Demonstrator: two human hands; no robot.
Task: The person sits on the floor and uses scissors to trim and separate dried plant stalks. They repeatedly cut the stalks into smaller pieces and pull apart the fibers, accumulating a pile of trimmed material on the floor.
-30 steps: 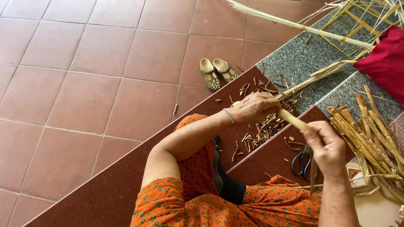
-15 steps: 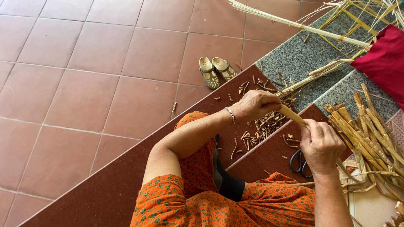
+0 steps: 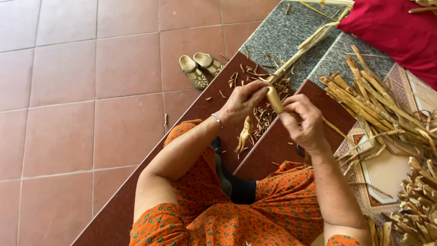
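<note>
I sit on brown steps in an orange patterned dress. My left hand (image 3: 243,101), with a silver bracelet at the wrist, grips the thick lower end of a long dried plant stalk (image 3: 298,49) that runs up and to the right. My right hand (image 3: 302,122) closes on the same stalk's cut end, pinching a strip of its outer layer. A peeled curl of husk (image 3: 245,135) hangs below my left hand. Small peelings (image 3: 261,119) litter the step under both hands.
A pair of tan sandals (image 3: 199,69) lies on the red tiled floor at the left of the steps. A heap of dried stalks (image 3: 387,114) covers the patterned tiles at right. A red cloth (image 3: 393,32) sits at top right. Dark scissor handles (image 3: 300,150) peek out under my right wrist.
My right hand rose from beside the scissors up to the stalk's end and now meets my left hand. A curl of husk now hangs below. The camera view has shifted closer.
</note>
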